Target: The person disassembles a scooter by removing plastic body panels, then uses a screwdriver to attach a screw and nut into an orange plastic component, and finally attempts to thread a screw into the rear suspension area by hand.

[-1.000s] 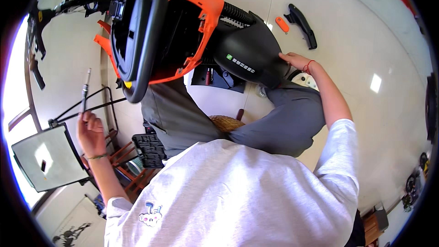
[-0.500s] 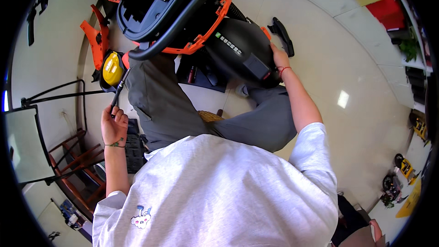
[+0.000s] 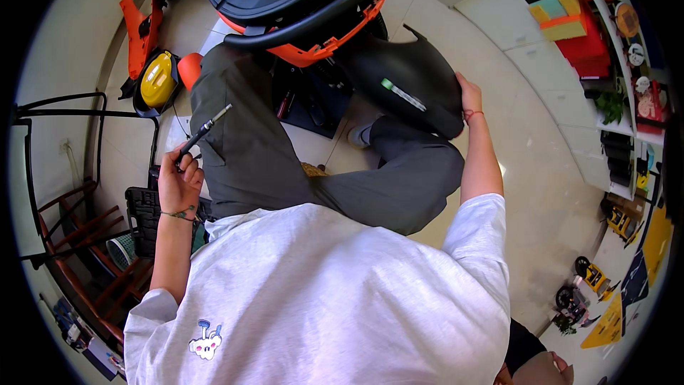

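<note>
My left hand [image 3: 180, 177] is closed around the dark handle of a screwdriver [image 3: 204, 129], whose metal tip points up and right over my left thigh. On the other side, my right hand [image 3: 470, 98] grips the outer edge of a large curved black plastic cover [image 3: 420, 68] with a green-and-white label. The cover is tilted above my right leg. Beside its left end stands a black-and-orange machine [image 3: 306, 50] with a thick black tubular bar [image 3: 320, 27] curving across it. The cover's inner end lies close to the machine; whether they touch, I cannot tell.
A yellow rounded part in a black shell [image 3: 158, 82] and an orange bracket [image 3: 140, 28] lie at the left. A dark mat [image 3: 320, 122] with tools is under the machine. An open black tool case [image 3: 144, 217] lies by my left forearm. Someone sits at the lower right [image 3: 538, 356].
The cover has turned and shifted right with my right hand, so its label now faces differently. The screwdriver has swung from beside the yellow part to over my left thigh.
</note>
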Tool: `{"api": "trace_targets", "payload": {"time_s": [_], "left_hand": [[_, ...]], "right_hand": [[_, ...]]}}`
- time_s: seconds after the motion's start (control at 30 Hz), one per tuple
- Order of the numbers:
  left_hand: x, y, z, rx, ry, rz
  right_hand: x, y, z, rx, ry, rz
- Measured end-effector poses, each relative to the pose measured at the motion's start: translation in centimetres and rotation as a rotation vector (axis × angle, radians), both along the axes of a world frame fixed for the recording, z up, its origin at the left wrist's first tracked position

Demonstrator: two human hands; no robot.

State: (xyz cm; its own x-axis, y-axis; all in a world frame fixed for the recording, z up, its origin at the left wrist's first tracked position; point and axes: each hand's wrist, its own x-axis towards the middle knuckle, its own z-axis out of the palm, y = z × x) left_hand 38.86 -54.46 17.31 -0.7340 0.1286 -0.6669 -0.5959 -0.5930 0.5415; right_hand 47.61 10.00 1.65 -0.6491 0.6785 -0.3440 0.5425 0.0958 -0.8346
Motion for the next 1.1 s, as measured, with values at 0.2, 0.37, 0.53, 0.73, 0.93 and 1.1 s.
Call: {"api": "trace_targets", "payload": {"time_s": [0.2,0.37,0.53,0.73,0.93,1.1], "left_hand": [[1.7,-1.6,-1.1,-0.024,-0.005,-0.016],[2.2,-1.5,-3.9,-0.045,-0.092,-0.046],[1.2,0.8,-4.7,-0.107,-0.139,-0.148],[1.1,2.8,-4.7,-0.159,-0.135,-0.217],[1.9,3.5,-6.0,-0.170,-0.202,-0.259],[2.2,3.3,-6.0,-0.159,-0.222,-0.260]], "right_hand": [[4.2,1.8,1.3,-0.068,0.088,-0.155],[6.1,5.2,4.5,-0.058,0.041,-0.056],[6.1,5.2,8.4,0.057,0.073,0.087],[6.0,3.9,11.8,0.015,0.067,0.168],[8.7,4.5,8.7,-0.223,0.183,-0.132],[11.6,2.5,9.8,-0.578,0.348,-0.413]]}}
